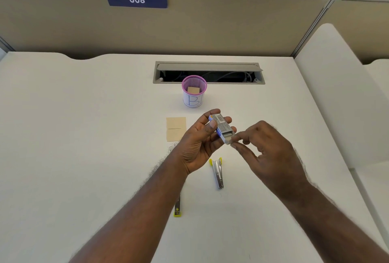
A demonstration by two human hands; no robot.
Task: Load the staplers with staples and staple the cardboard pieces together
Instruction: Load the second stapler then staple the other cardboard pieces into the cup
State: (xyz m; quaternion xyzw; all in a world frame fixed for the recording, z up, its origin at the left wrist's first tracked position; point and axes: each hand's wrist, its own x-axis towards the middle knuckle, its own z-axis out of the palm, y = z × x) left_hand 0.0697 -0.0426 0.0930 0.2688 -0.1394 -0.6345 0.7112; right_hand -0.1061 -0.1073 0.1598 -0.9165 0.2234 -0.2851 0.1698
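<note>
Both hands (left (pixel 196 144), right (pixel 267 153)) gripping staple box (pixel 222 127).

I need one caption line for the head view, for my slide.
Left hand holds a staple box; right hand pinches its tray above an open stapler.

Both forearms reach in from the near edge, bare, angled toward each other. Left hand (pixel 200 142) is palm-up, fingers and thumb curled in a grip. Right hand (pixel 271 151) sits just beside it, thumb and forefinger pinching, other fingers loosely bent.
</note>
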